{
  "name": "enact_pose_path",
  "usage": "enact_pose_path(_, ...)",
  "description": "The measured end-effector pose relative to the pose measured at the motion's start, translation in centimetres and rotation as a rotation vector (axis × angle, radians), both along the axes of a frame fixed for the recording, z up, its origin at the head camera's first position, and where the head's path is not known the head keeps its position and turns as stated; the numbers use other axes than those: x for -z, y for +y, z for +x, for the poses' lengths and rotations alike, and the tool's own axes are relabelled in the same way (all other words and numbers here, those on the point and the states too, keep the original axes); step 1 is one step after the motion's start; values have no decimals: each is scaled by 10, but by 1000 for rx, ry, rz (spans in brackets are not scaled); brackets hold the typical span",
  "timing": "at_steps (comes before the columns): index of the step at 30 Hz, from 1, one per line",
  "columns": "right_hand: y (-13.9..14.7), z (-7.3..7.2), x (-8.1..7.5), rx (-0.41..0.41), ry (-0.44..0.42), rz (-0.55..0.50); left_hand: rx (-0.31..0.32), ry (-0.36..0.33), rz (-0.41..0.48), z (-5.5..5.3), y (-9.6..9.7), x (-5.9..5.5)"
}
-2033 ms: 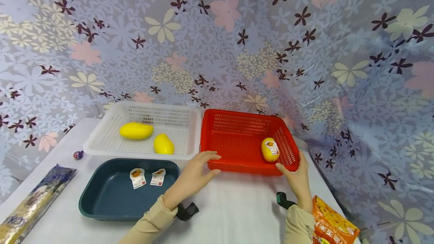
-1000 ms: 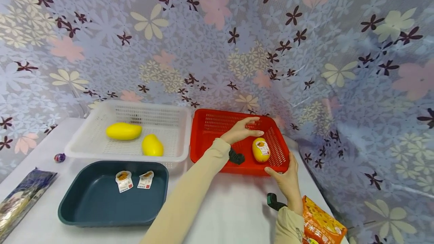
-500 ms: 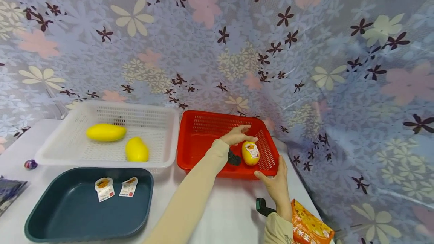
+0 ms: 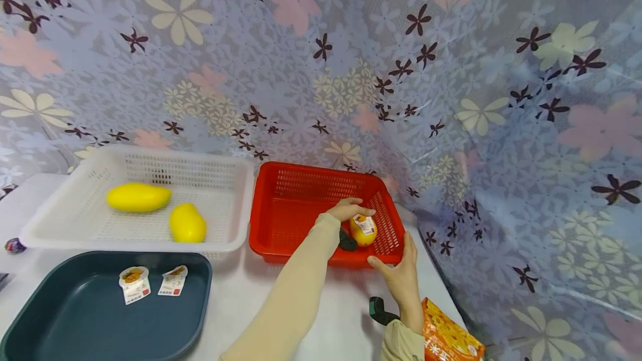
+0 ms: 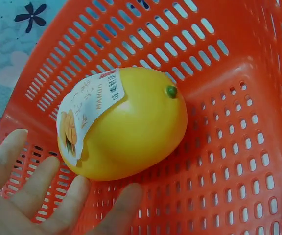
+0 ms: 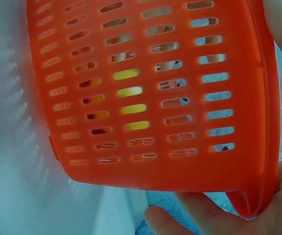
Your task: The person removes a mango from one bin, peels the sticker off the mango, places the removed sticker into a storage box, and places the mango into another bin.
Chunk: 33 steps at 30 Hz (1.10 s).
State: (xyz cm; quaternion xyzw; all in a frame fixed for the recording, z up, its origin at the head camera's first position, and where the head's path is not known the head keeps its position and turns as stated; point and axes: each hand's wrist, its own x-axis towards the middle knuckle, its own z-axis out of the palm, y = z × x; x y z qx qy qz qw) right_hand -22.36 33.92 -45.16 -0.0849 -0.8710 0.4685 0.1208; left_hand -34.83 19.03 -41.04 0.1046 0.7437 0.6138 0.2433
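Observation:
A yellow mango [image 4: 368,238] with a white printed label lies at the right end of the red plastic basket [image 4: 281,250]. My left hand [image 4: 347,209] is inside the basket, over the mango's far left side. In the left wrist view the left hand's fingers [image 5: 65,203] are spread close beside the mango [image 5: 141,129], whose label [image 5: 89,110] curls up at an edge; whether they touch it is hard to tell. My right hand [image 4: 405,282] grips the basket's front right corner, thumb at the front rim. Through the basket wall [image 6: 146,107] in the right wrist view, yellow shows.
Left of the red basket stands a white basket [image 4: 125,247] with two unlabelled yellow mangoes [image 4: 139,198]. In front of it is a dark teal tray [image 4: 100,322] holding two labels [image 4: 134,284]. An orange snack bag [image 4: 448,334] lies by my right forearm, a wrapped lollipop [image 4: 15,245] far left.
My left hand has moved from the gap between the baskets into the red basket and down to the mango. The right hand keeps its grip on the corner. The head view has turned right.

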Motion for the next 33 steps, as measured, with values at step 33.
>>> enact_pose_path(33, -1, -2, 0, -1, 30, -33, 164, 72, -106, -9, 18, 9)
